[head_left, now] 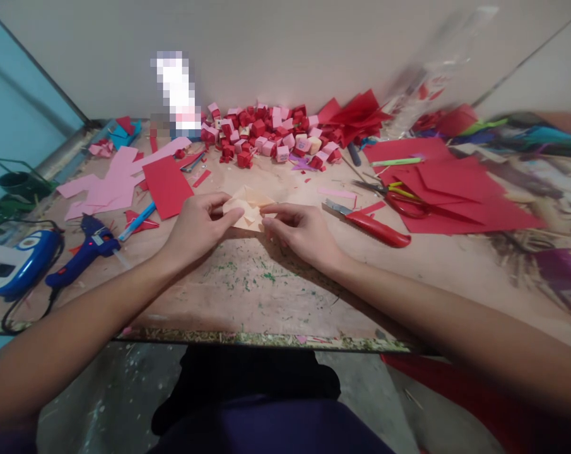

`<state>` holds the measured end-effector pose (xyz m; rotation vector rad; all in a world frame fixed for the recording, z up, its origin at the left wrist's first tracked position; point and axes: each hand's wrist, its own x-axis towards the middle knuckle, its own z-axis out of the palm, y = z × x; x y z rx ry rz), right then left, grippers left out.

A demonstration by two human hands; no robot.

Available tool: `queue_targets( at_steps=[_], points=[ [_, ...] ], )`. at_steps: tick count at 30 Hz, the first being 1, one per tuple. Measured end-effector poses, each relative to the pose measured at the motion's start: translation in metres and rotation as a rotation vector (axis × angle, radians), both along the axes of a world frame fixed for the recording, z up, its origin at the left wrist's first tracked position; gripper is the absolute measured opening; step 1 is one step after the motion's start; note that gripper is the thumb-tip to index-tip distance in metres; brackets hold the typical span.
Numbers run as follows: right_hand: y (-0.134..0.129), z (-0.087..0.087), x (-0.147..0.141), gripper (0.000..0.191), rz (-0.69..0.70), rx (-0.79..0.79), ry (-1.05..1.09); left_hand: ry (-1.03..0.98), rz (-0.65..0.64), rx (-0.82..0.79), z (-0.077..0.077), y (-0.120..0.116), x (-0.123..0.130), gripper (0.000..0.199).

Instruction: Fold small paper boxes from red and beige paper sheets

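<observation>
Between my hands is a piece of cream paper, partly folded, held just above the wooden tabletop. My left hand pinches its left side, the thumb lying on the front face. On the opposite edge, the thumb and fingers of my right hand grip the paper. A red card lies on the table just left of my left hand. To the right of my right hand rests a red-handled cutter, its blade toward the paper.
Small pink and red paper boxes are heaped at the back wall. A blue glue gun and tape dispenser sit on the left. Scissors lie over red paper sheets on the right. Green bits litter the table's front.
</observation>
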<state>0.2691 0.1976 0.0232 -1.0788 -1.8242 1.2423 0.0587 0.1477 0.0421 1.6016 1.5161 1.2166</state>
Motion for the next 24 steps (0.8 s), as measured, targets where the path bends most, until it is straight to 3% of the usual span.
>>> queue_targets(
  at_steps=[7, 13, 24],
  points=[
    [-0.0008, 0.0008, 0.0004, 0.024, 0.019, -0.058, 0.091, 0.128, -0.010, 0.038, 0.0039, -0.0052, 0.0033, 0.019],
    [-0.0005, -0.0002, -0.0010, 0.027, -0.021, -0.090, 0.086, 0.140, -0.050, 0.043, 0.0056, -0.0072, 0.0046, 0.016],
    [0.0023, -0.0021, -0.0022, 0.012, -0.012, -0.079, 0.123, 0.211, -0.044, 0.050, 0.0075, -0.0090, 0.0070, 0.021]
  ],
)
